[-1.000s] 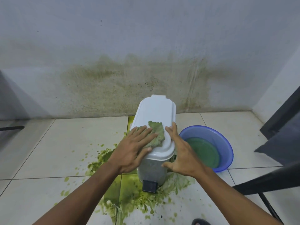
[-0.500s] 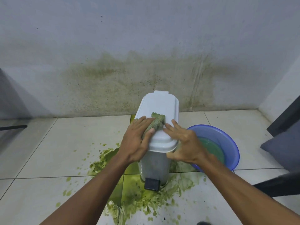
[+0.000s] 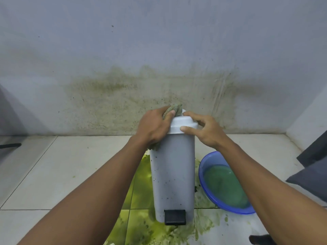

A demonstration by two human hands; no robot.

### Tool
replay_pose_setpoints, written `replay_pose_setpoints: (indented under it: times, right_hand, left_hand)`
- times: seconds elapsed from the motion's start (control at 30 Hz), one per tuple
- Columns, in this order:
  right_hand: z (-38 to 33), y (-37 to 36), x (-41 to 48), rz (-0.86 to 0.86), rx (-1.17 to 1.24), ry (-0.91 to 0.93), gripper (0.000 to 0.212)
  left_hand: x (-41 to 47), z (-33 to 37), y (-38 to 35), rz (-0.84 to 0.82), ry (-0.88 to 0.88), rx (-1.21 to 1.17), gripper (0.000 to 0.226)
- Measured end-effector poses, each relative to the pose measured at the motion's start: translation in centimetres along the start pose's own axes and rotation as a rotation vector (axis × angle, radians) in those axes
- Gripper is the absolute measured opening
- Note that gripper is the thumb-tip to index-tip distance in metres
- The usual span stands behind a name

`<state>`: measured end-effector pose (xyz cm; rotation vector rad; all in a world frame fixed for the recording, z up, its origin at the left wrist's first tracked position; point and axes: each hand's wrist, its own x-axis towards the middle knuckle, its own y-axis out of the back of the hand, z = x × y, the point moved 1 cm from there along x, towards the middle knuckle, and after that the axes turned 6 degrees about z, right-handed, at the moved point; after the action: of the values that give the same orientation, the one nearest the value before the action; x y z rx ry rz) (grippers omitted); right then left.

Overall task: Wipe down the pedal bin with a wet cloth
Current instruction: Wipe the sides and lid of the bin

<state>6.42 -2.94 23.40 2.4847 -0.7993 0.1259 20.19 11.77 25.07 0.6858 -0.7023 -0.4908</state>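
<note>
Specks of dark dirt dot the pale grey front of the pedal bin, a tall, narrow plastic body that stands upright in the centre of the frame on pale floor tiles. A white lid caps it, closed and smooth, and a black pedal juts out at its foot in the lower centre. A bright green spill spreads over the tiles round the base, thickest to the lower left of the bin. Just beside the bin, to the lower right, sits a blue basin holding greenish water. Behind it, a greenish-brown stain smears the grey wall across the middle of the frame.

Both hands meet at the top of the bin. The left hand comes in from the lower left and curls its fingers round a wet, green-soiled cloth, pressing it against the upper left of the lid; a bit of the cloth also shows under the wrist against the bin's left shoulder. The right hand reaches from the lower right and grips the lid's right edge, thumb pressed on the front rim and forefinger laid over the top. The bin's body hangs below and between the two forearms.
</note>
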Motion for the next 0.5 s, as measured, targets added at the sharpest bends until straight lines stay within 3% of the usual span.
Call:
replay_pose_setpoints:
  times: [0.1, 0.23, 0.3, 0.43, 0.5]
  right_hand:
    - [0.8, -0.3, 1.9, 0.119, -0.033, 0.002, 0.049]
    - [2.0, -0.4, 4.6, 0.120, -0.033, -0.037, 0.057]
    - [2.2, -0.4, 6.0, 0.100, -0.089, -0.032, 0.045]
    - [2.7, -0.8, 7.6, 0.114, -0.253, -0.006, 0.050]
    - [3.0, -1.2, 7.9, 0.150, -0.273, 0.015, 0.044]
  left_hand:
    - [-0.1, -0.6, -1.1, 0.089, -0.029, -0.063, 0.046]
    - [-3.2, -3.8, -4.7, 0.280, -0.220, -0.093, 0.051]
    - [-4.9, -5.2, -7.2, 0.283, -0.262, -0.077, 0.053]
    - [-6.3, -5.7, -10.0, 0.250, -0.319, 0.003, 0.053]
    - [-7.1, -5.7, -10.3, 0.185, -0.440, 0.089, 0.053]
